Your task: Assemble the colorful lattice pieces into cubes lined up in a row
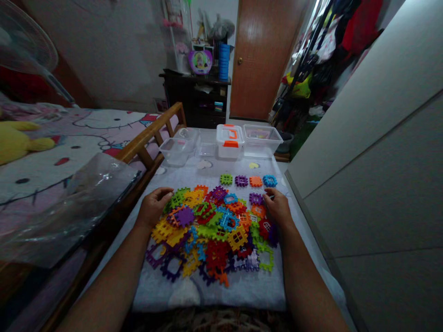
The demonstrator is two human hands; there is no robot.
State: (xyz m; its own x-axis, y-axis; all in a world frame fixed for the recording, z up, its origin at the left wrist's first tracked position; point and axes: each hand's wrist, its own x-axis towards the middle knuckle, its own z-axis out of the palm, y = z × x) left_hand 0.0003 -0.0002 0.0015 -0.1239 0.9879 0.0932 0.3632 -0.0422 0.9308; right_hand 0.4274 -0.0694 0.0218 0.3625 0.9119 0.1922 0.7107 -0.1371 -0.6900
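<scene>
A heap of flat interlocking plastic tiles (212,230) in many colours lies on a pale cloth-covered table (207,286). My left hand (154,205) rests at the heap's left edge, fingers curled over green and yellow tiles. At the right edge my right hand (277,207) has its fingers bent down on the tiles near a purple one (256,198). Whether either hand grips a tile is hidden. Beyond the heap a row of single tiles lies apart: green (226,179), purple (241,180), orange (255,181), blue (269,180).
Clear plastic boxes (178,150) and a white box with an orange handle (229,140) stand at the table's far end. A bed with a wooden rail (152,133) runs along the left, a grey wall (374,161) along the right. A crinkled plastic bag (79,203) lies at left.
</scene>
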